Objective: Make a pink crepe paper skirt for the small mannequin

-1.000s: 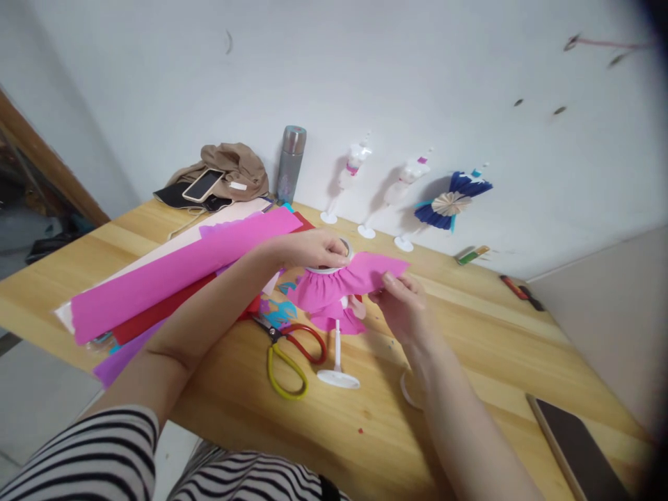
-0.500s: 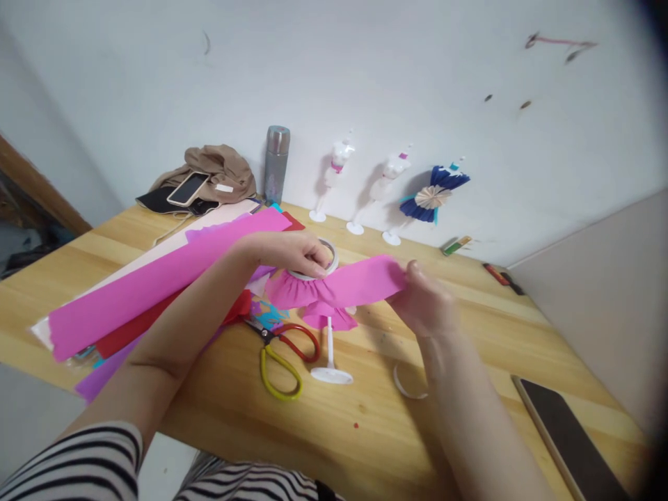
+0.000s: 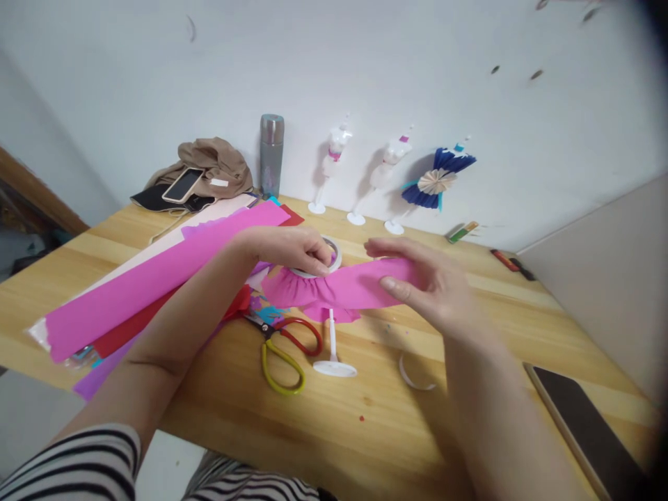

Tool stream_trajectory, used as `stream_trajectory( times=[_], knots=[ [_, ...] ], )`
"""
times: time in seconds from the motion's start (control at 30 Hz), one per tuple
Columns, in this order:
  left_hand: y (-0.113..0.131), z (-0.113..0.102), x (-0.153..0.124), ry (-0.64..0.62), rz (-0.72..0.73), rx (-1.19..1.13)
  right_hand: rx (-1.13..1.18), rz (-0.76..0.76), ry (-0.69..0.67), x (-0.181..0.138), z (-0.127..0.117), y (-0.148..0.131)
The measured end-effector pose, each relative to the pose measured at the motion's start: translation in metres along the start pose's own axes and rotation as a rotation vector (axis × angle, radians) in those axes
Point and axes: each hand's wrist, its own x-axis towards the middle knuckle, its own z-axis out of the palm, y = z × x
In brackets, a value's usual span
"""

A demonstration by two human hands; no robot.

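Note:
My left hand (image 3: 292, 249) is closed over a white tape ring (image 3: 334, 252) and the gathered end of a pink crepe paper strip (image 3: 355, 287), which is ruffled like a skirt over a small white doll stand (image 3: 332, 351). My right hand (image 3: 417, 282) lies on the strip's flat right end, thumb and fingers stretched out along the paper. The stand's round base rests on the wooden table (image 3: 470, 390), just right of a pair of scissors (image 3: 284, 348) with one red and one yellow handle.
Long pink, red and purple crepe sheets (image 3: 156, 278) lie at the left. At the back wall stand a steel flask (image 3: 271, 156), two white mannequin stands (image 3: 334, 163), one with a blue paper skirt (image 3: 435, 182), a beige cloth with a phone (image 3: 182, 184). A tape ring (image 3: 412, 372) and a dark tablet (image 3: 584, 431) lie right.
My right hand has gone from pinching the strip's end to lying open along it. The left hand keeps its hold at the tape ring. The camera view shifted slightly.

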Motion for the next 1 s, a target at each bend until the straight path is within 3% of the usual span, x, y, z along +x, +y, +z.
stream_trajectory(
  times=[0.23, 0.47, 0.67, 1.0],
  knots=[
    [0.009, 0.006, 0.002, 0.002, -0.021, 0.081, -0.177, 0.016, 0.047, -0.004, -0.001, 0.000],
    [0.021, 0.014, 0.001, 0.055, -0.046, 0.039, -0.403, -0.101, -0.096, -0.013, -0.009, -0.012],
    [0.026, 0.017, -0.003, 0.026, 0.008, -0.007, -0.460, -0.049, -0.280, -0.015, 0.000, -0.019],
    [0.015, 0.020, -0.004, 0.014, 0.034, -0.122, -0.542, -0.088, -0.166, -0.019, 0.012, -0.024]
  ],
)
